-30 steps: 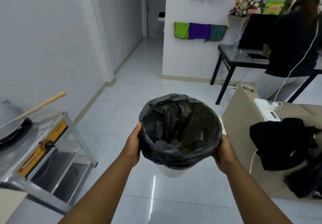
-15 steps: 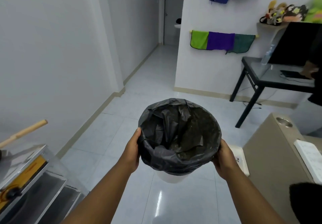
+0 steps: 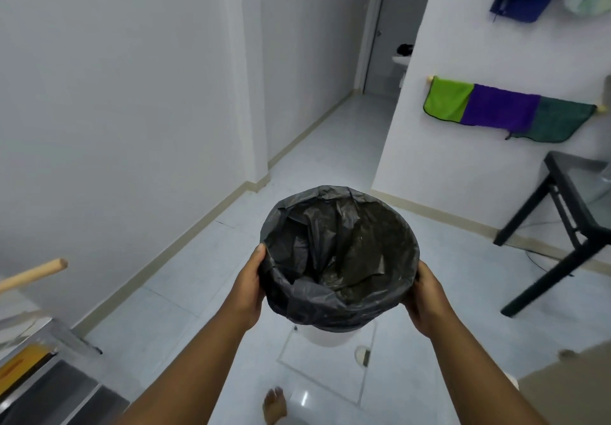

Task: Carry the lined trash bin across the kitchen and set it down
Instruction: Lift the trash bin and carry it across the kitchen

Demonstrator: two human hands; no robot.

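A white trash bin (image 3: 330, 337) lined with a black plastic bag (image 3: 340, 256) hangs in the air at the centre of the head view, above the pale tiled floor. My left hand (image 3: 248, 285) grips its left rim over the bag. My right hand (image 3: 428, 299) grips the right rim. The bag is folded over the rim and hides most of the bin; only the white bottom shows below. The inside looks empty apart from crumpled bag folds.
A metal stove stand (image 3: 39, 371) with a wooden handle (image 3: 33, 274) juts in at the lower left. A black table (image 3: 568, 226) stands at the right, a beige block (image 3: 568, 388) at the lower right. A hallway (image 3: 330, 133) opens ahead. Coloured towels (image 3: 502, 110) hang on the wall. My bare foot (image 3: 274, 404) is below.
The view has swung left and forward: the stove stand, table and beige block have slid toward the frame edges, and the seated person is out of view. Both hands keep the same hold on the bin.
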